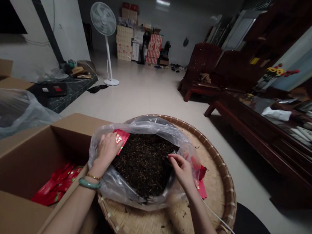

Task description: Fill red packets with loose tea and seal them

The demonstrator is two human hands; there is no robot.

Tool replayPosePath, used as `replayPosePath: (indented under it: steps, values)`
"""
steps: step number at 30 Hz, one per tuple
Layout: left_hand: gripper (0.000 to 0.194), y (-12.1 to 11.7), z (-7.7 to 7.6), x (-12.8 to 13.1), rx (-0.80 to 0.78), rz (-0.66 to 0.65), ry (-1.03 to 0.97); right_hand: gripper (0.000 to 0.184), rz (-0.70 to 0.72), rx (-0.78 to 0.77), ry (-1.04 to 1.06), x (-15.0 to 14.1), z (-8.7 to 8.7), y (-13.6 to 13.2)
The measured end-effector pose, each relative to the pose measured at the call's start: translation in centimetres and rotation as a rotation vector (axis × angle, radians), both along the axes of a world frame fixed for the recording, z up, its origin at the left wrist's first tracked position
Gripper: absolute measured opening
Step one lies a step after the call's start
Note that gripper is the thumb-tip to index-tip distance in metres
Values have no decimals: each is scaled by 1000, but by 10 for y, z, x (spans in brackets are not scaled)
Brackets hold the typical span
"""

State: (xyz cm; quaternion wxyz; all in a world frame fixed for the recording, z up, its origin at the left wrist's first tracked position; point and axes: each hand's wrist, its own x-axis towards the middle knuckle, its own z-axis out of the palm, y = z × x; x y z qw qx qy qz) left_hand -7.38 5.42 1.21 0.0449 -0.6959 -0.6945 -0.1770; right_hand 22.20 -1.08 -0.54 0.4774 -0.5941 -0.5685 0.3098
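Note:
A clear plastic bag [139, 203] lies wide open, filled with dark, loose dried leaves that look like tea [143, 164]. At the bag's left side my left hand [107, 148] is closed on a small red packet [123, 137] with gold print. My right hand [183, 169] is over the right edge of the leaves with thumb and fingers pinched together; what they hold is too small to make out. Beneath the bag is a round woven bamboo tray [123, 217] with scattered leaf bits. More red packets [201, 189] show beside the bag, behind my right hand.
To the left, an open cardboard box [13, 164] contains several red packets [61, 183]. A white standing fan [108, 56] and stacked cartons [124, 41] are farther back. A dark wooden table [243, 124] stands to the right, and a white cord [224, 223] crosses the tray's right side.

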Motion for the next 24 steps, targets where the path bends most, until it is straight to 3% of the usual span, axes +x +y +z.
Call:
replayPosePath:
  steps: [5,8,14,22,24]
  values:
    - [38,-2,7,3,-15,-2,29,25,-98,161,-399,7,0,-14]
    - [31,-4,15,3,-67,0,30,28,-119,194,-500,9,-5,-21]
    - [33,-7,24,3,-190,-8,-32,25,-94,207,-493,7,-13,-38]
    - [26,-7,25,-8,-148,-20,-102,22,-58,223,-389,-6,-8,-52]
    - [26,-12,25,-5,-62,-20,-130,22,-66,212,-302,-8,-4,-53]
